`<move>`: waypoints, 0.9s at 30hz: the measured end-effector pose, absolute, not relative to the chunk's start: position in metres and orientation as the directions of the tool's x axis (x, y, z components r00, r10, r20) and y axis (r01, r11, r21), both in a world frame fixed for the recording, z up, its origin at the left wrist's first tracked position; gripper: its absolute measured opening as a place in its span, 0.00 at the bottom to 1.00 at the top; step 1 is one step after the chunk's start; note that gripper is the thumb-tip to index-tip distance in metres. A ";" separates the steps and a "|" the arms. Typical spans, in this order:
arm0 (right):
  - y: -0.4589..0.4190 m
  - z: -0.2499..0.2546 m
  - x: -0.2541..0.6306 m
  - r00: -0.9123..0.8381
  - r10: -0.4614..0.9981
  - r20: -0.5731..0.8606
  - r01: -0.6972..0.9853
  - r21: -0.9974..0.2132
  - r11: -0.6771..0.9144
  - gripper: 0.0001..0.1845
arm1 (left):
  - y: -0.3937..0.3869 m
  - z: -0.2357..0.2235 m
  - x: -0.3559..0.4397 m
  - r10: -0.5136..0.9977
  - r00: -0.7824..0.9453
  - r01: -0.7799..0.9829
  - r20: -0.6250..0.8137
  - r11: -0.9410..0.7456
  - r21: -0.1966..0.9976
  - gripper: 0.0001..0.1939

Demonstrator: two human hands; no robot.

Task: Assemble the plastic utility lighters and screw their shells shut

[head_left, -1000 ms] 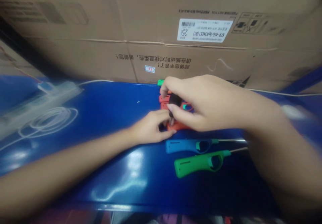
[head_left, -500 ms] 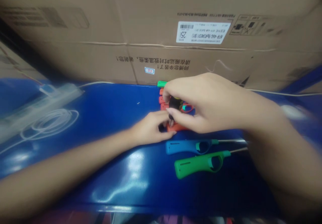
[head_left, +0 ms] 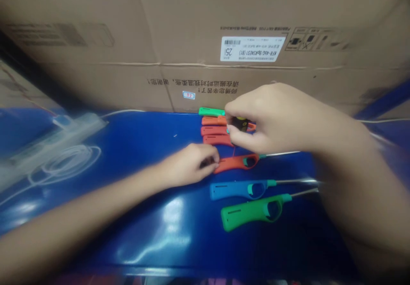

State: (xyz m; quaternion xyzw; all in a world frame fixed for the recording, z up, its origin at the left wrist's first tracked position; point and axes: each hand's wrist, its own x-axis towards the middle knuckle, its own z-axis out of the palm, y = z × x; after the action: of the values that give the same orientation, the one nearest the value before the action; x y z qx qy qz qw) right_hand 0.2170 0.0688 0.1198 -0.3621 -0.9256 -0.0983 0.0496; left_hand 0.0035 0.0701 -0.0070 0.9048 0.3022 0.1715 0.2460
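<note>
Several long-necked gas lighters lie side by side on a blue tabletop. My left hand (head_left: pixel 195 163) pinches the butt end of an orange lighter (head_left: pixel 235 163), which lies flat with its metal neck to the right. My right hand (head_left: pixel 272 114) is above the farther lighters, its fingers closed round a black and yellow object (head_left: pixel 239 124) that they mostly hide. Below it are two red lighters (head_left: pixel 211 130), an orange-red one (head_left: pixel 209 121) and a green one (head_left: pixel 208 111), partly covered by the hand. Nearer me are a blue lighter (head_left: pixel 230 189) and another green lighter (head_left: pixel 246 213).
A large cardboard box (head_left: pixel 112 75) with upside-down print and a white label (head_left: pixel 250 48) stands along the back. To the left lie a power strip (head_left: pixel 73 133) and a coiled white cable (head_left: pixel 65 163). The blue tabletop (head_left: pixel 153 233) ends at a front edge near me.
My right hand has moved right, away from my left hand, carrying the black and yellow object off the orange lighter. My left hand stays at that lighter. The view has tilted up slightly.
</note>
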 end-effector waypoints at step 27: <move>0.072 0.115 0.219 -0.625 0.780 -0.017 0.775 0.107 0.623 0.16 | 0.113 0.017 -0.030 0.952 0.306 0.952 0.012 -0.305 -0.032 0.19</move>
State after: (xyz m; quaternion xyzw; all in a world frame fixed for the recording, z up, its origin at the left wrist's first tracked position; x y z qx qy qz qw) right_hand 0.2187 0.0725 0.1154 -0.4317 -0.9004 -0.0448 -0.0310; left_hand -0.0300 0.1128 0.0169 0.8079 0.5891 -0.0047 -0.0163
